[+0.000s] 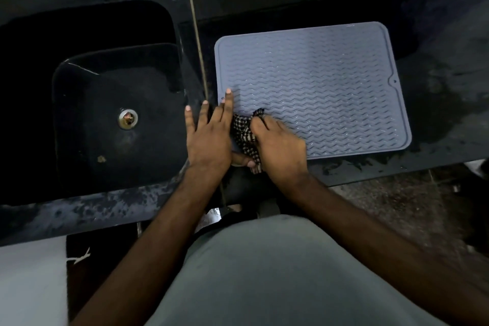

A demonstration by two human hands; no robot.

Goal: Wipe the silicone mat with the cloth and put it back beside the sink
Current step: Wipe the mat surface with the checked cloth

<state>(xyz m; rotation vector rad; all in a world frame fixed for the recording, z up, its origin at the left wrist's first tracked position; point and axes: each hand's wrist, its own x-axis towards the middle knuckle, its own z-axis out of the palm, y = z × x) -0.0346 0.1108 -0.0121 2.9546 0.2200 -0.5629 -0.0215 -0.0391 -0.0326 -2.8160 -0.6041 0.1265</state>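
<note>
A grey silicone mat [317, 82] with wavy ridges lies flat on the black counter, just right of the sink [111, 114]. My left hand [209, 135] presses with straight fingers on the mat's near left corner and the counter beside it. My right hand [277, 151] grips a bunched black-and-white checked cloth [244, 135] on the mat's near left part. The two hands are almost touching, with the cloth between them. Part of the cloth is hidden under my right hand.
The black counter [436, 119] looks wet to the right of the mat and along its front edge. A metal drain [128, 118] sits in the sink bottom. A thin seam [197, 34] runs between sink and mat. Floor shows below the counter edge.
</note>
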